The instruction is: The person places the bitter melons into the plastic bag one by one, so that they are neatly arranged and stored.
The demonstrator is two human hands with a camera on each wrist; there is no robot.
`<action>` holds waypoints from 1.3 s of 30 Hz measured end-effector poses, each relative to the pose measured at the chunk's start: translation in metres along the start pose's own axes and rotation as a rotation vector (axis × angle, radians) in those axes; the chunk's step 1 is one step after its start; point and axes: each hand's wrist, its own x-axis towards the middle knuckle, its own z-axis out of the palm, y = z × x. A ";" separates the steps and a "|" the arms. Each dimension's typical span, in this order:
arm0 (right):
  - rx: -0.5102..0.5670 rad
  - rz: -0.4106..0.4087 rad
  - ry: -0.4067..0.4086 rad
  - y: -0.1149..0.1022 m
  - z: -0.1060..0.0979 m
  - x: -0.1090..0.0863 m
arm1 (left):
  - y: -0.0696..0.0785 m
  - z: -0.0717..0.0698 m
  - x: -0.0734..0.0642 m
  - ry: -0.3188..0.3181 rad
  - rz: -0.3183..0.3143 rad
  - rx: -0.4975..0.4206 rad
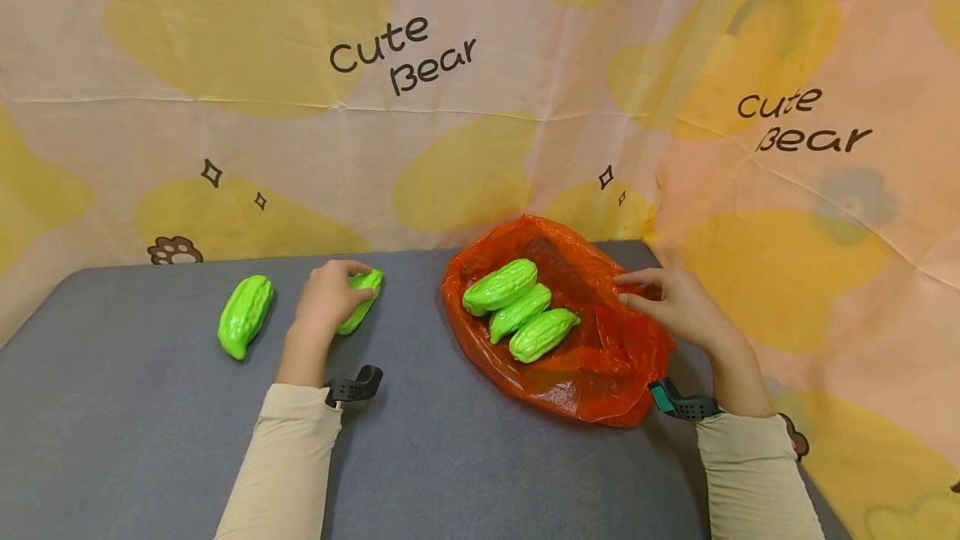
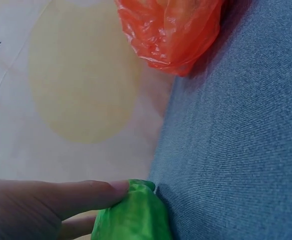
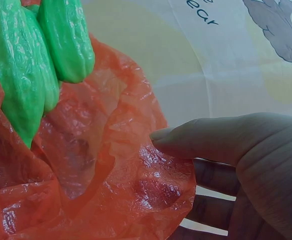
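Note:
My left hand (image 1: 324, 300) grips a bright green bitter melon (image 2: 135, 217) low at the tabletop, with thumb and fingers on either side of it. Part of that melon is hidden behind the hand in the head view. On the right, my right hand (image 1: 686, 307) pinches the edge of a red plastic bag (image 1: 551, 394), thumb on the inner side and fingers behind the film. Inside the spread-out bag lie three more melons side by side: an upper one (image 1: 501, 286), a middle one (image 1: 521, 313) and a lower one (image 1: 544, 335).
Another bitter melon (image 1: 246, 317) lies on the grey cloth-covered table (image 1: 420, 457), left of my left hand. A patterned fabric backdrop (image 1: 450, 173) rises along the table's back edge and right side.

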 end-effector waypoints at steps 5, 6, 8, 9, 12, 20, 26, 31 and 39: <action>-0.007 0.000 0.004 0.000 -0.001 0.000 | 0.002 0.001 0.000 -0.045 -0.026 -0.004; -0.008 0.001 0.005 0.000 -0.001 0.000 | 0.002 0.001 0.000 -0.049 -0.027 -0.004; -0.010 0.000 0.007 0.000 -0.001 0.000 | 0.002 0.002 0.000 -0.053 -0.027 -0.003; -0.010 0.000 0.008 0.000 -0.001 0.000 | 0.002 0.002 0.000 -0.054 -0.026 -0.001; -0.011 -0.002 0.010 0.000 -0.001 -0.001 | 0.002 0.002 0.000 -0.051 -0.025 0.002; -0.009 -0.011 0.012 0.001 0.000 -0.001 | 0.001 0.002 0.000 -0.052 -0.013 0.000; -0.013 -0.012 0.012 0.002 0.000 0.000 | 0.001 0.002 0.001 -0.057 -0.007 -0.002; -0.007 -0.011 0.014 0.001 0.000 0.000 | 0.001 0.001 0.002 -0.029 0.018 -0.004; -0.006 -0.014 0.002 0.002 0.001 0.001 | 0.005 -0.001 0.004 -0.001 0.063 -0.015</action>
